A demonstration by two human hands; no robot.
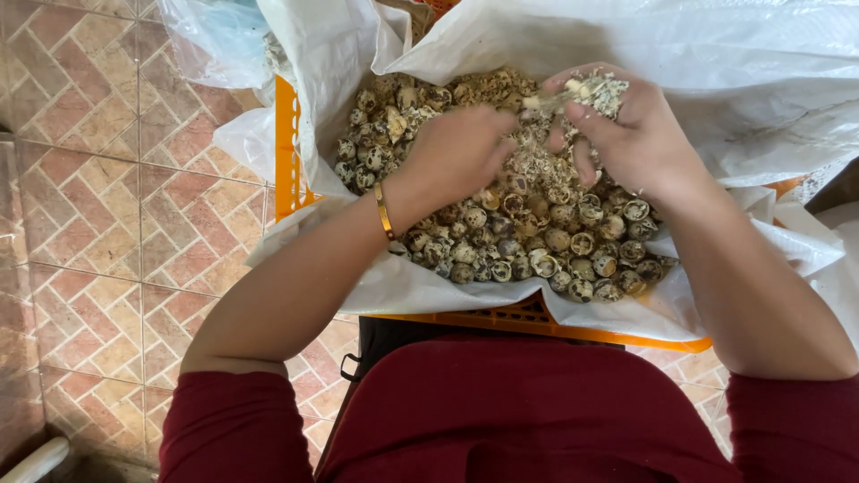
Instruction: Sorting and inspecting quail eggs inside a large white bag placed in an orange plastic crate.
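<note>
A heap of small speckled quail eggs (528, 241) fills a white plastic sack lining (420, 286) inside an orange crate (288, 152). My left hand (461, 148), with a thin gold bangle (384, 211) at the wrist, is curled down into the heap, its fingers closed among the eggs. My right hand (617, 125) is raised just above the heap and pinches a peeled pale egg (548, 100), with bits of broken shell (604, 89) stuck to its fingers. The two hands are close together over the far middle of the pile.
The crate stands on a floor of reddish patterned tiles (116, 179). A clear plastic bag (219, 40) lies at the upper left behind the crate. White sacking (716, 72) drapes over the right side. My dark red top (501, 411) fills the bottom.
</note>
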